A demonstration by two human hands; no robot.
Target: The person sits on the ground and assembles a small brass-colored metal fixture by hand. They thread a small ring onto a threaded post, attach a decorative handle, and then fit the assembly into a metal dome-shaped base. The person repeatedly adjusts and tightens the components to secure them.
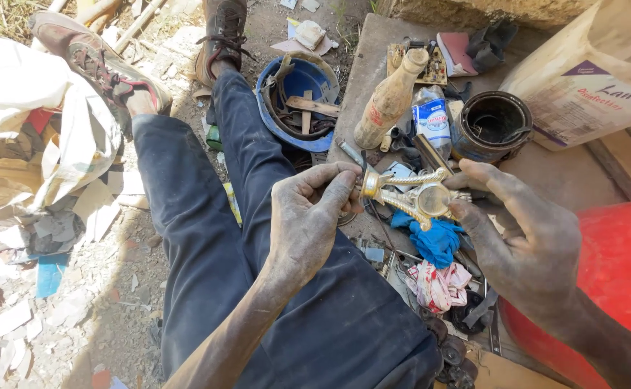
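A shiny brass-coloured metal fitting with twisted arms and a round end is held up between both hands, above my lap. My left hand pinches its left end with thumb and fingers. My right hand grips the round right end with thumb and fingertips, the other fingers spread. Both hands are dark with grime. My legs in dark blue trousers stretch out toward worn brown shoes.
A stone slab holds a dusty glass bottle, a small can, a black pot and loose parts. A blue bowl of scraps lies beyond. Blue cloth, red container, cardboard box, crumpled paper.
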